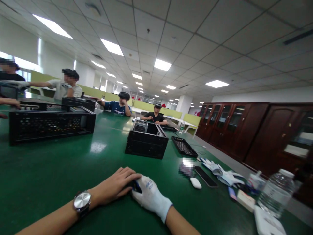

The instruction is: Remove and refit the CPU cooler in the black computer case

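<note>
My left hand (121, 182), bare and with a silver-faced watch (82, 200) on its wrist, reaches to the right over the green table. Its fingers are stretched out, and the fingertips touch the glove on my right hand. My right hand (149, 192) wears a white work glove with blue print on its back. Its fingers are curled toward the left hand. A small dark blue patch shows between the two hands; I cannot tell whether it is the glove's palm or an object. Just beyond them stands a black computer case (146, 142), its upper side uncovered.
On the right lie a black panel (184, 146), a phone (206, 176), a white earbud case (196, 183), spare gloves (222, 173) and a water bottle (276, 192). Another black case (52, 125) is at the left. Several co-workers sit around the table (105, 163).
</note>
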{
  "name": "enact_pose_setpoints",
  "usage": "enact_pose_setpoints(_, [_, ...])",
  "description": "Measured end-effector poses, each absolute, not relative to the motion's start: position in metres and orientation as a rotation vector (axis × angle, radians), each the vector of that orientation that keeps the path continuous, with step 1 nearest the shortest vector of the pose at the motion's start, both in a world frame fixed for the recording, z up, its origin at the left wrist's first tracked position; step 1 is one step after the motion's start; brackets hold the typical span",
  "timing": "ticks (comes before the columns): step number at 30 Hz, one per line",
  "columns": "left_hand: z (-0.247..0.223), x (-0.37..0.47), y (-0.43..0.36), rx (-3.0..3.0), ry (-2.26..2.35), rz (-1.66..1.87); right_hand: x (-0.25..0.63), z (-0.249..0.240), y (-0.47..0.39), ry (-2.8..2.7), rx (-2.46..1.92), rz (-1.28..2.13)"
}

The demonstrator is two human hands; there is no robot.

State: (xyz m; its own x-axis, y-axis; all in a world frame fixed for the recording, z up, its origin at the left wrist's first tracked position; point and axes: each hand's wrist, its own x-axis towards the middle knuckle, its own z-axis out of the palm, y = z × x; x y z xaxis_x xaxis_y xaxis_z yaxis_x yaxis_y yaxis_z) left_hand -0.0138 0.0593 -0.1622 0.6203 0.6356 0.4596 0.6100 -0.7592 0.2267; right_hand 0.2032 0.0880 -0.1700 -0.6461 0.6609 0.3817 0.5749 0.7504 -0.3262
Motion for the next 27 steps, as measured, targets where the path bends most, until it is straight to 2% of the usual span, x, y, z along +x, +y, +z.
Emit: enact_pose_setpoints(27, [-0.1615,-0.0121,0.0605,2.915,1.067,0.873,0.2014,-0.1732,0.0858,-2.529,-0.978,0.191])
